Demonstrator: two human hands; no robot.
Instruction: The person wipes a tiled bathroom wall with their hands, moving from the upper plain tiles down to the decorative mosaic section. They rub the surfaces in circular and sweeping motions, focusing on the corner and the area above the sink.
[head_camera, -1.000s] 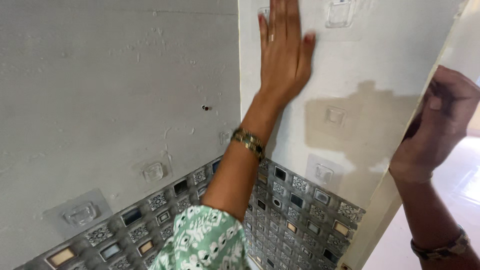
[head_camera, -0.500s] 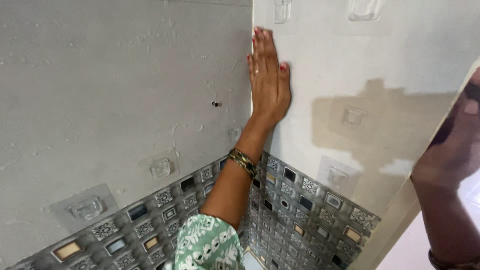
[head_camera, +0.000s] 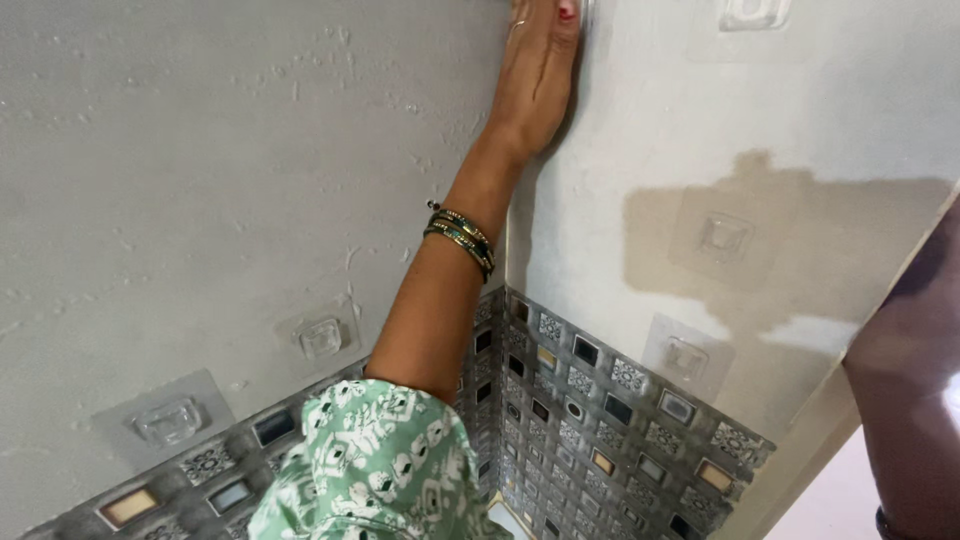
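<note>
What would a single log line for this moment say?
left hand: flat on pale wall sheet near corner | right hand: out of view, forearm at sheet edge | clear adhesive hooks on wall | mosaic tile band below

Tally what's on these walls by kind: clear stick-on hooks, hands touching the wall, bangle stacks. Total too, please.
Clear hooks: 5
Hands on wall: 1, the left hand
Bangle stacks: 1
Total: 7

Green-and-white patterned sleeve (head_camera: 375, 465); stacked bangles (head_camera: 460, 237) (gold, dark); red-painted nails.
</note>
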